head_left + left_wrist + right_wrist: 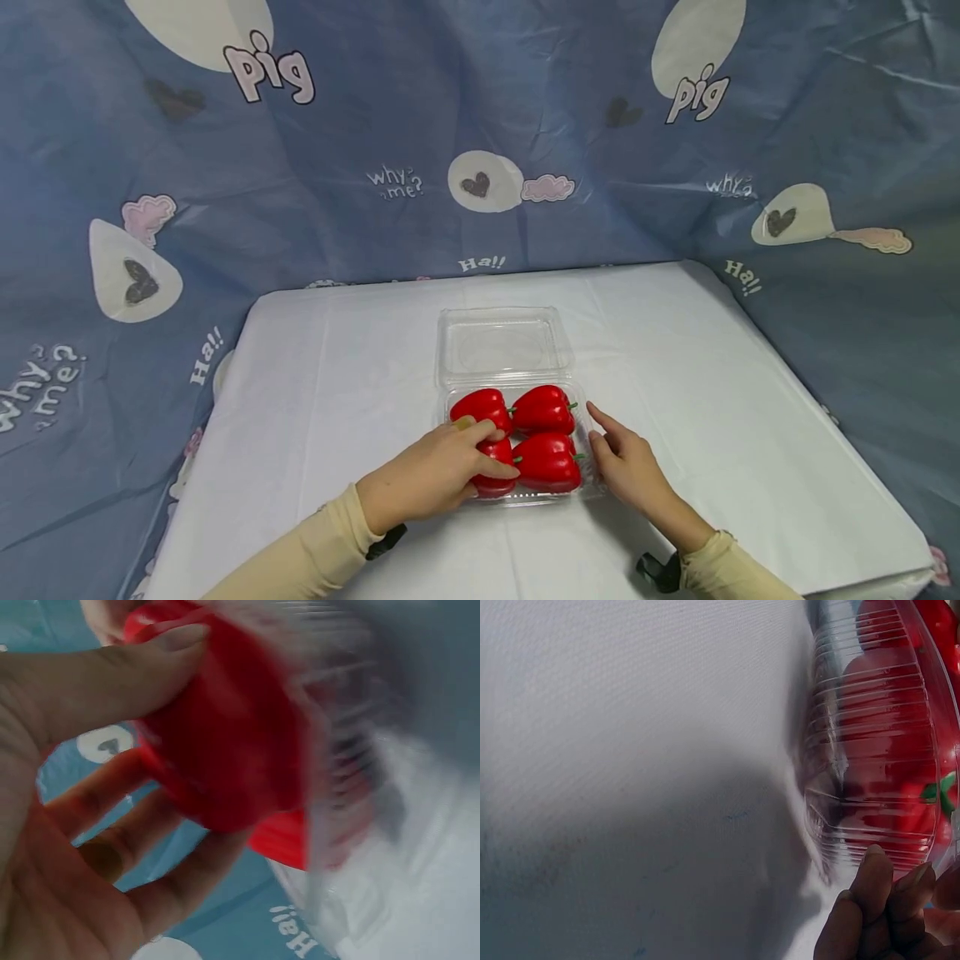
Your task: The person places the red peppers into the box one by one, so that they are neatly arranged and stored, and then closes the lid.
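Note:
A clear plastic clamshell box point(525, 500) lies with its lid point(504, 346) folded back, holding red bell peppers in two rows. My left hand point(435, 473) grips the near-left bell pepper point(225, 742), thumb on one side and fingers round the other. Part of the far-left bell pepper point(480, 403) is behind that hand's fingers. On the right side sit the far-right bell pepper point(542, 409) and the near-right bell pepper point(547, 463), both with green stems. Beside the box's right wall is my right hand point(630, 467), its relaxed fingertips point(874, 874) right at the ribbed side.
The box stands on a white-covered table point(375, 375) near its front middle. A blue printed cloth point(405, 108) hangs behind the table and along both sides. White tabletop extends left and right of the box.

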`<state>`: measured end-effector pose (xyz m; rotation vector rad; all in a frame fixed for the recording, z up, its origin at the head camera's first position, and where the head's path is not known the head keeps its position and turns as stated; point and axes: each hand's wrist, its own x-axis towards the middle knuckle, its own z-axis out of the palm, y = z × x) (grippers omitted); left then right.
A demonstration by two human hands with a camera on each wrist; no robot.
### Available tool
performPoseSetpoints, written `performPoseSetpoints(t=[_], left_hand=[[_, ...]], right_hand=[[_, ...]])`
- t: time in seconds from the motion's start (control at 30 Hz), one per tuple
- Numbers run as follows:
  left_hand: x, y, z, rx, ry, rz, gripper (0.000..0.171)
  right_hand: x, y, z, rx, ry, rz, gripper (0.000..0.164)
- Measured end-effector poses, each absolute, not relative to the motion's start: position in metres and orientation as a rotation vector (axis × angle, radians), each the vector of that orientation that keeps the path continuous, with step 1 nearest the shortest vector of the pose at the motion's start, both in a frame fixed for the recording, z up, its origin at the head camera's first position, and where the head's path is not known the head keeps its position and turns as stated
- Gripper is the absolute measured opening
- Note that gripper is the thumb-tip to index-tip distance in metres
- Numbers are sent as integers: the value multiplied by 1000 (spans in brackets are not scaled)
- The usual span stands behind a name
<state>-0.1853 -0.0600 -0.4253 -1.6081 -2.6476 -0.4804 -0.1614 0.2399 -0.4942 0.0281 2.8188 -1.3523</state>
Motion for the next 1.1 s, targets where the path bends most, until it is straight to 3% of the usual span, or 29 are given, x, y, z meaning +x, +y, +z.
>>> performPoseSetpoints(t=[0.47,0.77,1.1], left_hand=[[-197,-56,-437,-1587,-2734,-488,47],[-199,-64,-429,-1546,-2787,-641,40],[-237,-84,-416,-1025,-2746,-775,45]], right_hand=[[-162,243,-494,42,2850,-1315,47],[-164,244,-495,29,2868,-1308,47],[-163,244,-494,19,2875,-1333,47]])
